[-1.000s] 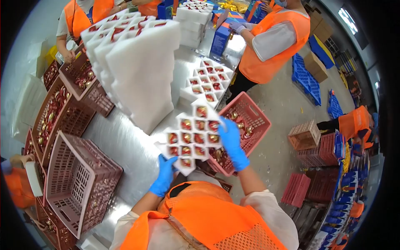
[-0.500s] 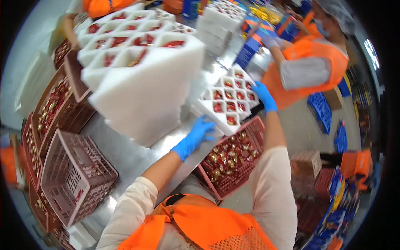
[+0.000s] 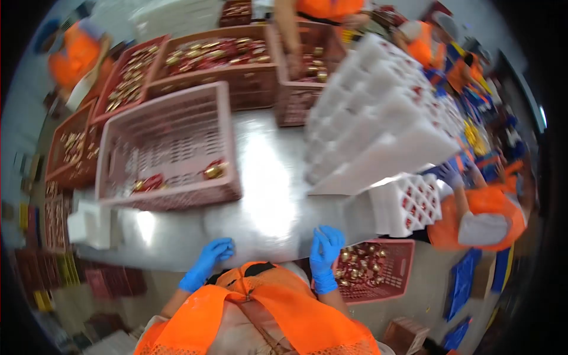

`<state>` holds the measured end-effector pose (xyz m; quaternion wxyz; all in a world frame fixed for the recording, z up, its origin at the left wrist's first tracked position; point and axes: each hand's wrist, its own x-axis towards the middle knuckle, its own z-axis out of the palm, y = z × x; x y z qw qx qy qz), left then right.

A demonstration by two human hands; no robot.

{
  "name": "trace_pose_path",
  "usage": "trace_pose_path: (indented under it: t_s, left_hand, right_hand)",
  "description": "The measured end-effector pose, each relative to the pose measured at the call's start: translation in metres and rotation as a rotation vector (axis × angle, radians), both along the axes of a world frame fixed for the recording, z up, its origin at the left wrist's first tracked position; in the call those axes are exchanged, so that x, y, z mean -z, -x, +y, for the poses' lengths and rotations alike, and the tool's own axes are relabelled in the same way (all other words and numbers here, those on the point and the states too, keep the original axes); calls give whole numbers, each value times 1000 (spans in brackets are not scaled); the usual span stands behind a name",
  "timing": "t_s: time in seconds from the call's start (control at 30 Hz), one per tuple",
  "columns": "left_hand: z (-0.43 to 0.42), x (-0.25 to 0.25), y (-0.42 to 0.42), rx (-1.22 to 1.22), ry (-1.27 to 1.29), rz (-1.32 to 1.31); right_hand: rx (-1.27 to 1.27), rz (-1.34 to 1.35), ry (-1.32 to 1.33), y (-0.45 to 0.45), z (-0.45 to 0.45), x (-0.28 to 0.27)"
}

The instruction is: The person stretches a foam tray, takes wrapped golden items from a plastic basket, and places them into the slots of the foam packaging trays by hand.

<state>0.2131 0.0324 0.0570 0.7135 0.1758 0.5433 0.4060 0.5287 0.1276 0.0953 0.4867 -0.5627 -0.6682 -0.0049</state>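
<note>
The metal table stretched across the view, its near edge just in front of the person. On it, to the right, rose the tall stack of white foam trays. The foam looked light, soft at the surface and easily dented; both palms under opposite edges would probably have suited it, kept level so nothing tipped out.

The pale crate stood on the table to the left, holding a few red-and-gold pieces. It seemed stiff, best taken by its rim. The low crate sat beside the table's near edge at the person's right, well filled and so likely heavier; what bore it could not be told.

The short stack, also foam, lay on the table near the tall one, with red showing in its cells. It was probably light enough to lift by its two sides.

The left hand, gloved in blue, was loosely extended and empty by the table edge. The right hand was likewise empty, fingers slightly parted, just beside the low crate. Whether either touched the metal was unclear.

Smallest were the pieces, shiny, perhaps slippery, and best pinched gently round the gold part.
</note>
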Motion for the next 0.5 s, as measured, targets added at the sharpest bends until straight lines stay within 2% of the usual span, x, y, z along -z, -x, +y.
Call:
trace_pose_path:
  t_s: [0.07, 0.17, 0.27, 0.33, 0.4, 0.5]
  left_hand:
    - [-28, -1, 26, -216, -34, 63]
    - [-77, -6, 66, -288, -51, 114]
    - [-125, -32, 110, -370, -37, 135]
    - [-164, -6, 141, -484, -57, 158]
    - [-193, 13, 171, -676, -188, 193]
    - [-235, 14, 211, -842, -130, 238]
  right_hand:
    - [-428, 56, 115, 58, -10, -7]
    - [-714, -3, 147, 136, -22, 1]
    - [-970, -114, 185, 216, -42, 7]
    - [-1122, -168, 295, 265, -59, 2]
    - [-1233, -201, 336, 307, -72, 3]
    - [-1340, -254, 389, 353, -92, 0]
